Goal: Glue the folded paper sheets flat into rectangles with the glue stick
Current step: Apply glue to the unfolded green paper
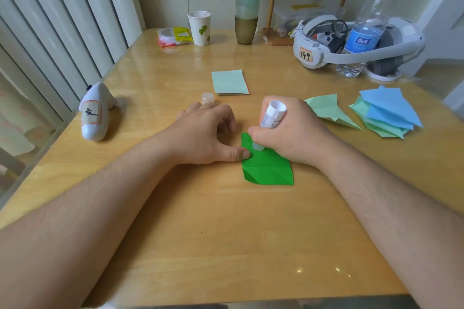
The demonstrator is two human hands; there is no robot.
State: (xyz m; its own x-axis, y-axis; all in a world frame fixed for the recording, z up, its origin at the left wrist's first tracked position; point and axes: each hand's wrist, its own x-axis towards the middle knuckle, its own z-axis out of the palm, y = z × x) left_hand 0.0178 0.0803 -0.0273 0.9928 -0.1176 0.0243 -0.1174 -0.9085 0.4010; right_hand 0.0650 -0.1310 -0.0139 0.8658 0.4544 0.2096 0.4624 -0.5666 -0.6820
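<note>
Indoors, wooden table (226,221) — right hand (291,130) grips glue stick (272,114), left hand (203,133) presses green paper (268,170), fingers loose.

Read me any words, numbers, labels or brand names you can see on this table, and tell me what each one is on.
"149": handwritten on a tag on the white headset.
A handwritten mark, not legible as a word: on the label of the white controller.
Blue label on the water bottle: print too blurred to read.
Glue stick in the right hand: print too small to read.
Yellow packet: print too blurred to read.
</note>
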